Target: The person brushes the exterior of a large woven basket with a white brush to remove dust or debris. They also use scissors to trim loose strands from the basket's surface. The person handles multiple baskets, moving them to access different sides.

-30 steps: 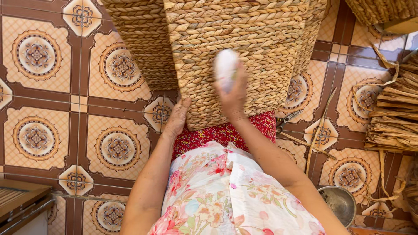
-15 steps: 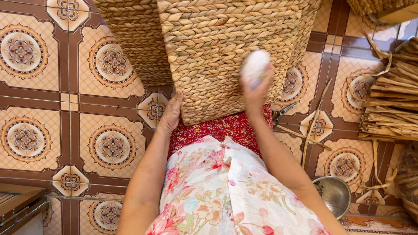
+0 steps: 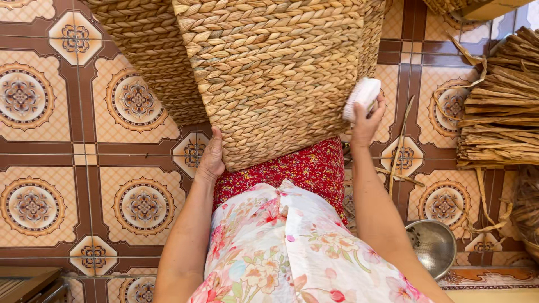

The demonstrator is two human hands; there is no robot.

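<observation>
Brush [image 3: 361, 97] now farther right (at woven basket's [image 3: 275, 78] edge), right hand [image 3: 368, 120]

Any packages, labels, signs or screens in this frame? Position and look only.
None in view: no package, label, sign or screen.
What is there: a woven basket steadied by the left hand, a white brush in the right hand, a metal bowl and dried reed bundles on the patterned tile floor.
</observation>
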